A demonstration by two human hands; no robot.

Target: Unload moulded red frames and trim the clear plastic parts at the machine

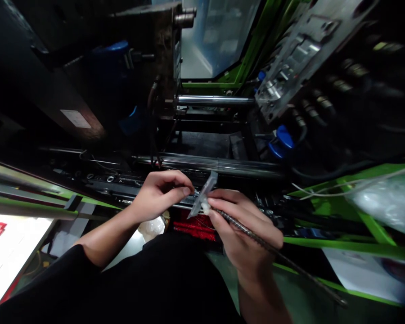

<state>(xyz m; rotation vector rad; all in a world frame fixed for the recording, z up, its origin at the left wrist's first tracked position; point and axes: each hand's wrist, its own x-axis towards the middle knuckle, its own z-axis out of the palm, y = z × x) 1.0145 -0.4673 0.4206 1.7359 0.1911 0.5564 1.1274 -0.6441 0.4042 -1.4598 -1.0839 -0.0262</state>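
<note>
My right hand (246, 225) is closed, its fingertips pinching a small translucent plastic piece (202, 196) that stands tilted. A pale whitish lump (205, 207) shows at the fingertips. Through the same hand runs a long thin dark metal rod (283, 258) with a ridged surface, slanting down to the lower right. My left hand (162, 193) is just left of the plastic piece, its thumb and forefinger drawn together. Whatever sits between those fingers, if anything, is too small to make out. Both hands are in front of the polished machine bar (209, 163).
A dark machine block (138, 67) rises at the left, and a metal mould half (286, 67) with hoses is at the right. Green frame rails (351, 247) run along the right. Below the hands lie a red object (195, 229) and a clear bag (153, 228).
</note>
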